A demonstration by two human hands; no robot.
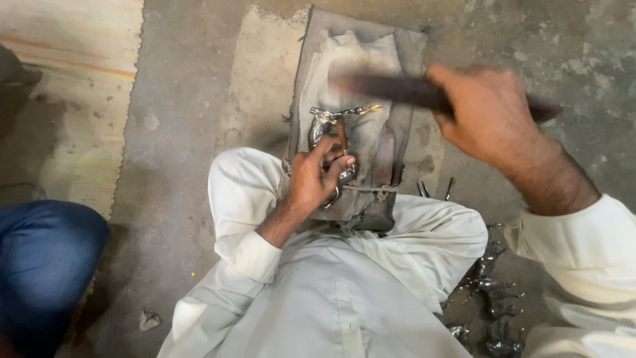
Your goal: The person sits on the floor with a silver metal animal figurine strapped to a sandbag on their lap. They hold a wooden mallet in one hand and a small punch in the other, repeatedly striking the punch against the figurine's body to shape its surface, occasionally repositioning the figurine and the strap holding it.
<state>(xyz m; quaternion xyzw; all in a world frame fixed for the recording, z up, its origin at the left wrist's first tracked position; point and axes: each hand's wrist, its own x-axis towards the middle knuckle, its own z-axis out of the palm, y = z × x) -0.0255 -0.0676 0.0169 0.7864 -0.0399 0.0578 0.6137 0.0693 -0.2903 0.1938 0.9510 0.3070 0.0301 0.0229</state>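
Head view: left hand [317, 178] pins a metal casting [331, 126] on the block [397, 142]. Right hand [487, 113] grips a hammer [391, 89] raised above it, handle lying crosswise.

Shiny metal casting [329, 126], curved body with a crossbar at its far end, one tip brassy; lies flat on a grey padded block, near end pinned. Dark hammer [391, 89], motion-blurred, raised level above the casting.

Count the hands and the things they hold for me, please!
Hands: 2, left hand and right hand
Shiny metal piece: 1
Dark tool: 1
Total: 4
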